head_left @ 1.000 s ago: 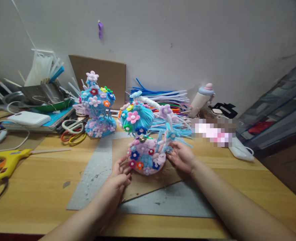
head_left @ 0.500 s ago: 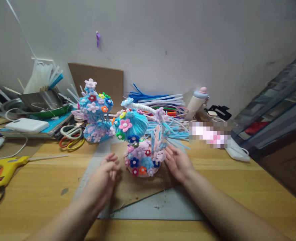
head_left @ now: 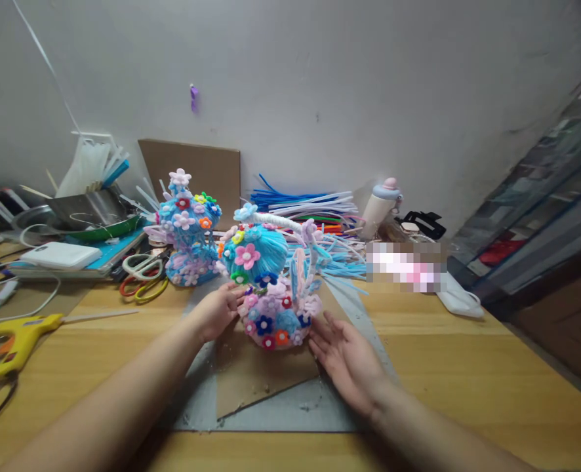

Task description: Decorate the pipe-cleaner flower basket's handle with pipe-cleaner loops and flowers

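A flower-covered pipe-cleaner craft (head_left: 278,318) stands on a piece of brown cardboard (head_left: 251,377). Its round pink base carries small coloured flowers, and a blue fuzzy dome (head_left: 265,246) hangs above from a white curved stem (head_left: 277,220). At the base's left side is my left hand (head_left: 220,309), its fingers stretched toward the base and the tips partly hidden. My right hand (head_left: 348,357) lies open, palm turned up, with its fingertips at the base's lower right. Whether either hand bears any weight of the craft I cannot tell.
Behind stands a second blue flowered craft (head_left: 187,219). Scissors (head_left: 145,278) and a yellow glue gun (head_left: 22,337) lie to the left. Pipe cleaners (head_left: 305,203) are heaped at the back, beside a white bottle (head_left: 380,208). A grey mat (head_left: 251,419) lies under the cardboard.
My left hand has moved forward to the base's left side. My right hand has come lower and closer, with its fingers more spread. The view has shifted slightly.
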Demonstrator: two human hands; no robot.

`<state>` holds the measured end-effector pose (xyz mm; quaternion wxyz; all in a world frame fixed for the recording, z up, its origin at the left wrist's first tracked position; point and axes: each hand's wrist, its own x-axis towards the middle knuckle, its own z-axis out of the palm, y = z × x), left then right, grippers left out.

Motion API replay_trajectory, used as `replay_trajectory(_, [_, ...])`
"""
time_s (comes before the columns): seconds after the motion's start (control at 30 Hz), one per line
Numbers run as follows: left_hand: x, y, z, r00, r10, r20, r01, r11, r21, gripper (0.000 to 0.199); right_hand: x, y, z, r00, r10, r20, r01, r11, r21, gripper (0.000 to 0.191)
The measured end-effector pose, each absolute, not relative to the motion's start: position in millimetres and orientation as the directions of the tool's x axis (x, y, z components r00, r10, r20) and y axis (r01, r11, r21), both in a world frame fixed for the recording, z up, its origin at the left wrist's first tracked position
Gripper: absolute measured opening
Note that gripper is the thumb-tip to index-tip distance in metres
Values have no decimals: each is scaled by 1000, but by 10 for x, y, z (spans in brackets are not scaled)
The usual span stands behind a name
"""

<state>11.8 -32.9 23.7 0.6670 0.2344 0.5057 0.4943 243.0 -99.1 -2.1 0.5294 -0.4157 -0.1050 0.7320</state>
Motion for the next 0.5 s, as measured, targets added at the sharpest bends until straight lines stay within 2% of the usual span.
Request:
replay_trajectory(0.1, [56, -445, 266, -28, 883, -469, -435, 411, 801, 62, 2457, -861, -34, -39, 864, -502, -647, -405, -646, 19])
replay_trajectory(0.33, [121, -840, 261, -19, 852, -524, -558, 426, 713, 54, 2489, -446, -118, -57, 912, -406, -513, -375, -772, 23])
replay_trajectory(0.5, [250, -1118, 198, -56, 815, -577, -606, 432, 668, 41, 2491, -162, -239, -25, 948, -317, -459, -293, -839, 28])
